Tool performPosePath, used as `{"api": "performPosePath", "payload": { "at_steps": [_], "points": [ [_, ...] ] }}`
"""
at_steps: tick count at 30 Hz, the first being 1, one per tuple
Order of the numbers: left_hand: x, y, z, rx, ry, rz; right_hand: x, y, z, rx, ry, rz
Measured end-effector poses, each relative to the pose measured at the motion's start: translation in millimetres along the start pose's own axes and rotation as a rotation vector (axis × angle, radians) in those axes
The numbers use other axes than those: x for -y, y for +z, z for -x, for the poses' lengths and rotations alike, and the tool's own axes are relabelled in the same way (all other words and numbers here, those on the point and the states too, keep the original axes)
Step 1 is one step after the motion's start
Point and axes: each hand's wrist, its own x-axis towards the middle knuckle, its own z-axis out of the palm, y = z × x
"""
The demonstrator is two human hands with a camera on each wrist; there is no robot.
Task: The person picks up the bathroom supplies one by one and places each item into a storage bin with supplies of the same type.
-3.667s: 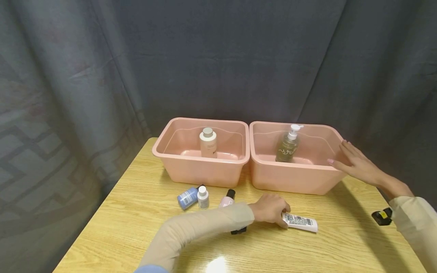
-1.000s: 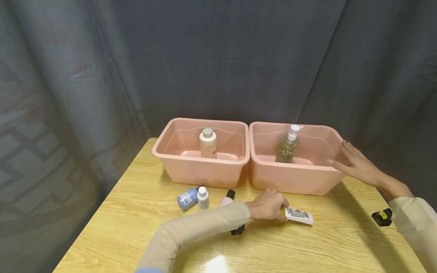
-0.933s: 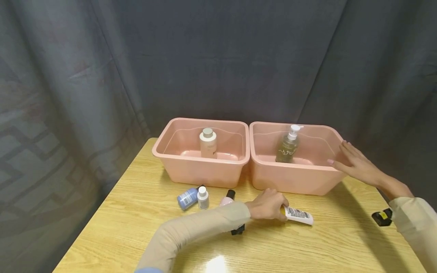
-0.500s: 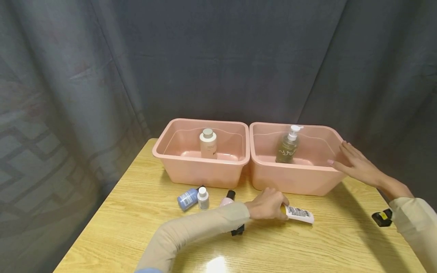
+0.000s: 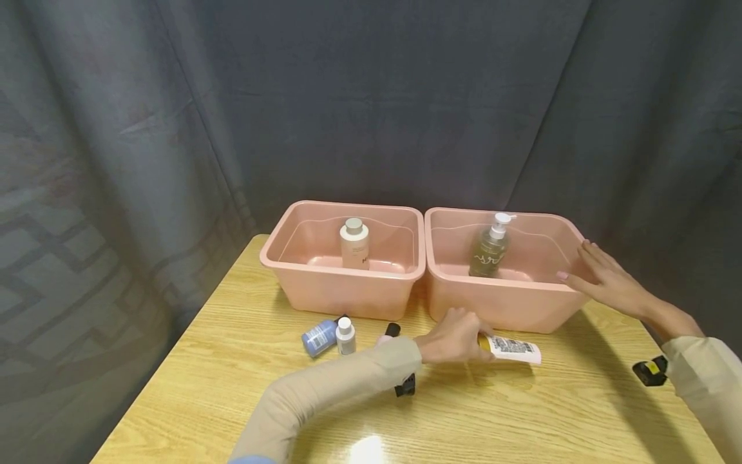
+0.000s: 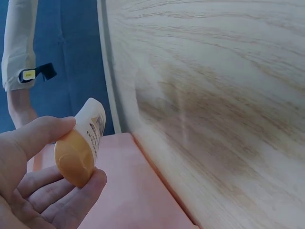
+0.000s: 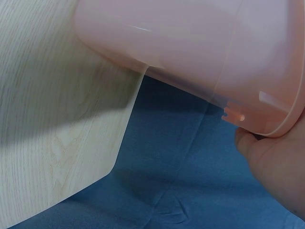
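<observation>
My left hand pinches a white squeeze tube by its yellow-orange cap end. The tube points right, tilted slightly down, with its printed label facing up. It is over the table in front of the right pink bin. In the left wrist view, thumb and fingertips sit on either side of the cap. My right hand rests on that bin's right rim, fingers extended and thumb spread apart. A pump bottle with greenish contents stands inside this bin.
The left pink bin holds a white bottle with a grey cap. On the wooden table are a blue bottle on its side, a small white bottle, and a pink bottle with a black cap, partly behind my left sleeve.
The left hand has gripped the tube, which lay on the table before, and lifted it slightly. Its yellow cap end came into view. The right hand has stayed on the bin rim.
</observation>
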Motion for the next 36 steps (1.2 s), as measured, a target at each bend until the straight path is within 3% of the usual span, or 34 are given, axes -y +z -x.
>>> {"api": "performPosePath", "payload": {
  "at_steps": [25, 36],
  "points": [
    [-6.7, -31.8, -2.7, -0.1, 0.082, -0.051, 0, 2, 1.2, -0.022, -0.016, 0.016],
    [-8.1, -41.7, -0.7, -0.119, 0.109, -0.007, 1, 2, 1.0, -0.017, -0.004, 0.01]
  ]
}}
